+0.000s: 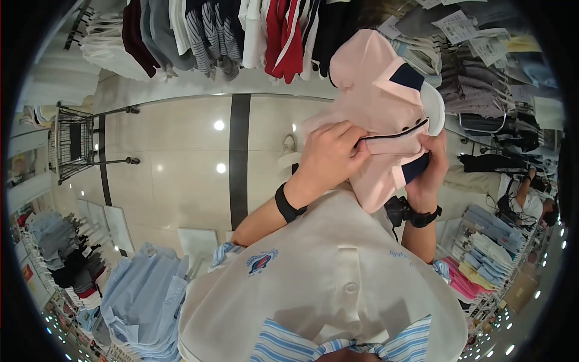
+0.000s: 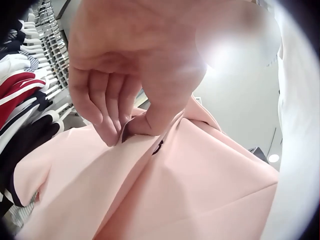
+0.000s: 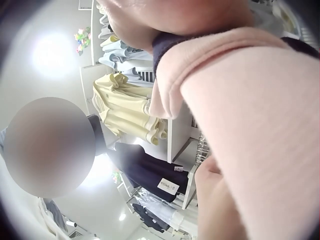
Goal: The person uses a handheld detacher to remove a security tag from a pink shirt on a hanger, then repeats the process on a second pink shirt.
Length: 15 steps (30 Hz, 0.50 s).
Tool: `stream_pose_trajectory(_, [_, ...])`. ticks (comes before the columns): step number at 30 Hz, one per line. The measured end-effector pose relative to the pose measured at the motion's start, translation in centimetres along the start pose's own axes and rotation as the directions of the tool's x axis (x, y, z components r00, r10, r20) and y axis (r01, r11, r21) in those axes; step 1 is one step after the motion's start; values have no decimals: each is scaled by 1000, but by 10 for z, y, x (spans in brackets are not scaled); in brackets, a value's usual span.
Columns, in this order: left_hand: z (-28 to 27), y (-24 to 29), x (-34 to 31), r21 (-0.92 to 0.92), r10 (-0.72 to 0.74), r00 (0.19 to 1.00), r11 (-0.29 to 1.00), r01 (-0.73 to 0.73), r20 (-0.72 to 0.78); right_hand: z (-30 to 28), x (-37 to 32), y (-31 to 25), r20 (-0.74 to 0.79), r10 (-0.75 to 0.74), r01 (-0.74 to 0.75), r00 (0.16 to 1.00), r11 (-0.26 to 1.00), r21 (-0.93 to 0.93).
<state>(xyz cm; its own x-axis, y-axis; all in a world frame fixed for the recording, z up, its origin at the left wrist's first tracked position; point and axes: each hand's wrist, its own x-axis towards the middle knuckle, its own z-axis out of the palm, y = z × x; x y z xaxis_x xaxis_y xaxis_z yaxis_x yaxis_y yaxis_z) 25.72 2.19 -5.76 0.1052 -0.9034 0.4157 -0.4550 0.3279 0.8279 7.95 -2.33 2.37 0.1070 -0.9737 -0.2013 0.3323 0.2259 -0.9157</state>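
Observation:
A pale pink shirt (image 1: 374, 66) with a navy and pink collar (image 1: 407, 77) is held up in front of the body, a white hanger (image 1: 433, 108) showing at its neck. My left hand (image 1: 332, 154) pinches the dark-edged button placket (image 1: 395, 143) between thumb and fingers. In the left wrist view the left hand (image 2: 130, 65) has its fingertips on the placket edge of the pink shirt (image 2: 200, 180). By the collar and hanger, my right hand (image 1: 429, 166) grips the shirt, its fingers partly hidden behind the cloth. The right wrist view shows the right hand (image 3: 185, 17) close against the pink cloth (image 3: 255, 110).
Clothes on hangers (image 1: 220, 36) line the top, and more racked garments (image 1: 476, 90) stand at the right. A wire trolley (image 1: 75, 145) is on the tiled floor at the left. Light blue shirts (image 1: 145, 301) lie at lower left. Another person (image 1: 531, 202) is at far right.

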Motion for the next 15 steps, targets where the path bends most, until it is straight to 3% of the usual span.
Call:
stream_pose_trajectory(4, [15,7,7,115,48,999,992,-49,16,-17,-1,-5,40,17,-18,999,999,40])
stream_pose_trajectory(8, [45,29,8,162,69,996,984,-79,65,-50,-7,-15,-78,-26,29,997,999,43])
stream_pose_trajectory(11, [74,54,7,74,92,978,991,-107,188,-96,-10,-32,-3,-66,66,998,997,41])
stream_pose_trajectory(15, [124,94,-11,33,1,990,999,-5,143,-161,-12,-47,68,-63,54,996,989,137])
